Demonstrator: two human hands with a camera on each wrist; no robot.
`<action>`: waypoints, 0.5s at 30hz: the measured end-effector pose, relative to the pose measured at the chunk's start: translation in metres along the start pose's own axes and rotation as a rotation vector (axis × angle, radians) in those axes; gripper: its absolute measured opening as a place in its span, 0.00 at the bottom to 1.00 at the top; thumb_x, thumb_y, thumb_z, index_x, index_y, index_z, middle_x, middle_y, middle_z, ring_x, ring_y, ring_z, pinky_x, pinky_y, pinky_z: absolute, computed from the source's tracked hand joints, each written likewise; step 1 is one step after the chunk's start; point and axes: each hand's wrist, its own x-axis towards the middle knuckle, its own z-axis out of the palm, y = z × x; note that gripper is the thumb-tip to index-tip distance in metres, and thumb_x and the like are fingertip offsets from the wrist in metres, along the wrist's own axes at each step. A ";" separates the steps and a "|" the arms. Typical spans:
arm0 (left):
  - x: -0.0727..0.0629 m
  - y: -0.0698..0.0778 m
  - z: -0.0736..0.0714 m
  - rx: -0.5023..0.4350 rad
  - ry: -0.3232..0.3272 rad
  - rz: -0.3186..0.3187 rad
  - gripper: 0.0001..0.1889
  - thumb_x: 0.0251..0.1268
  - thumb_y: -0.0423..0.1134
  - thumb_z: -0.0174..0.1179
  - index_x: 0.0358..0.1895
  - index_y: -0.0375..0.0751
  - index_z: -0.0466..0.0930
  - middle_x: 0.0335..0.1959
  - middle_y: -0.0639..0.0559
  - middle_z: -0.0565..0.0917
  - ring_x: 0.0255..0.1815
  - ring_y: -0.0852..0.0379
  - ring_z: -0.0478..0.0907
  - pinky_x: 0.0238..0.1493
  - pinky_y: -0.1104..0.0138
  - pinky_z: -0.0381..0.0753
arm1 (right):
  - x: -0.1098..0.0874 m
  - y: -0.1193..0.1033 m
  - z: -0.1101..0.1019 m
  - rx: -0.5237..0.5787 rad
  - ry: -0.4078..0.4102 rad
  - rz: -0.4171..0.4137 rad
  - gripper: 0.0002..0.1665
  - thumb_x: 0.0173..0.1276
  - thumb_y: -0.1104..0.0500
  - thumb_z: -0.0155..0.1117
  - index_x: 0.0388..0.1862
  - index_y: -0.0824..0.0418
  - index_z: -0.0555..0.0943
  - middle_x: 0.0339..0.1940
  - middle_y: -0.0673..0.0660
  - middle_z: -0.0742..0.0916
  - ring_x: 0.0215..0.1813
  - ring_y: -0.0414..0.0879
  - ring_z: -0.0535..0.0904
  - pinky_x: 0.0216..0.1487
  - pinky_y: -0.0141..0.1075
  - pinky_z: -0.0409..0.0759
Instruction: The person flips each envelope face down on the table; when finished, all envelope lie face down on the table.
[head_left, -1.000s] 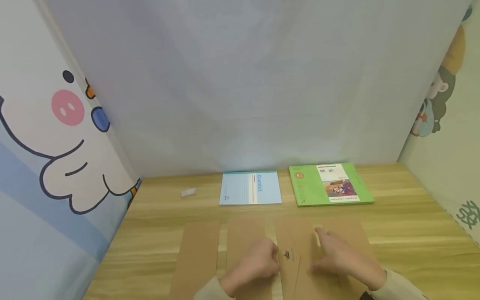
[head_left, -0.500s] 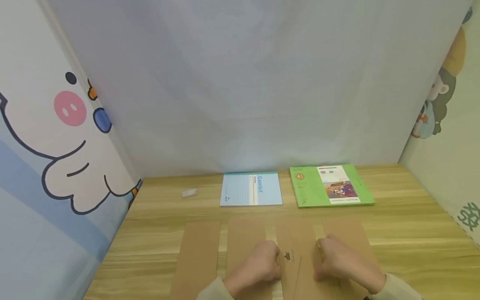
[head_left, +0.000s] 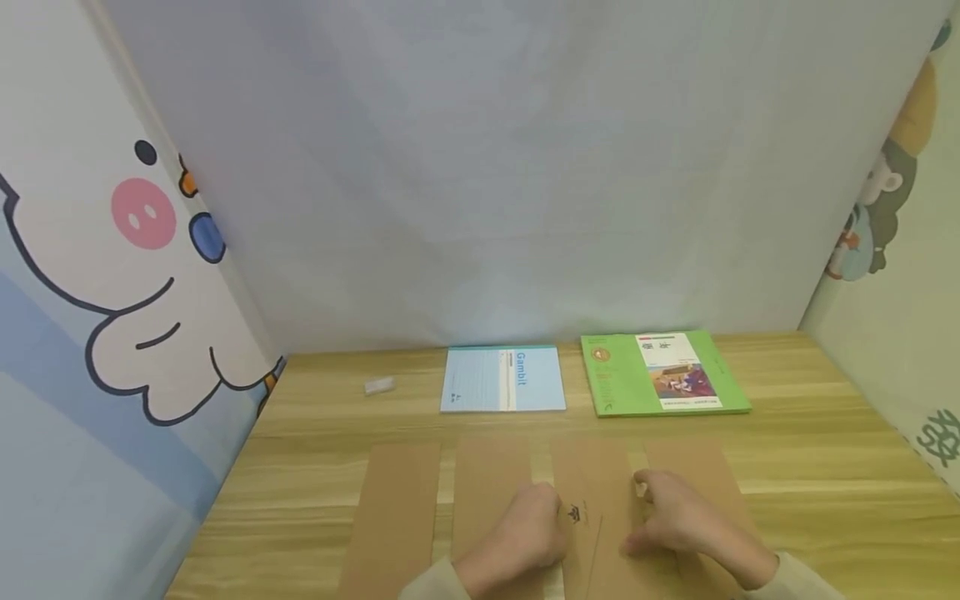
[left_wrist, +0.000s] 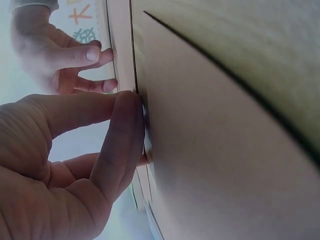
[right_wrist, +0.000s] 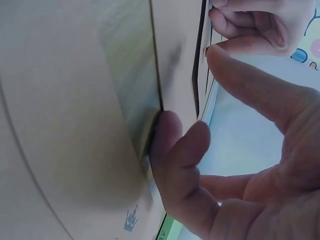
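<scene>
Pale backdrop rises beyond both hands, with a cartoon pig on the wall to their left and a cartoon figure on the wall to their right; below them is a wood-grain table. Four brown cards lie on it side by side, near ends out of the head view. The crown card, bearing a dark crown print and a slanting line, lies between the two hands. At its left edge, the left hand has its fingers bent, thumb and fingertips drawn together; whether they pinch the edge I cannot tell. At its right edge is the right hand, thumb and fingers apart, holding nothing. Partly under the left hand lies the inner card; farther left of that hand is the outer card. Partly under the right hand lies the end card. Beyond the left hand are a blue notebook and, farther left, a small white block; beyond the right hand is a green book.
</scene>
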 end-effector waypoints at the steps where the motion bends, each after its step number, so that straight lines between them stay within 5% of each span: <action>1: 0.000 0.000 0.000 0.005 0.008 0.007 0.12 0.25 0.18 0.51 0.11 0.41 0.69 0.06 0.56 0.68 0.04 0.67 0.58 0.04 0.75 0.57 | 0.000 0.001 0.000 0.003 0.000 0.000 0.60 0.28 0.52 0.85 0.58 0.80 0.68 0.47 0.72 0.81 0.51 0.68 0.75 0.52 0.59 0.72; 15: -0.002 0.003 0.001 -0.012 0.028 -0.005 0.12 0.25 0.18 0.51 0.14 0.40 0.70 0.07 0.55 0.68 0.03 0.65 0.61 0.03 0.73 0.61 | -0.001 0.003 0.001 0.013 0.008 0.023 0.60 0.28 0.52 0.85 0.58 0.80 0.68 0.43 0.69 0.82 0.48 0.64 0.77 0.50 0.58 0.74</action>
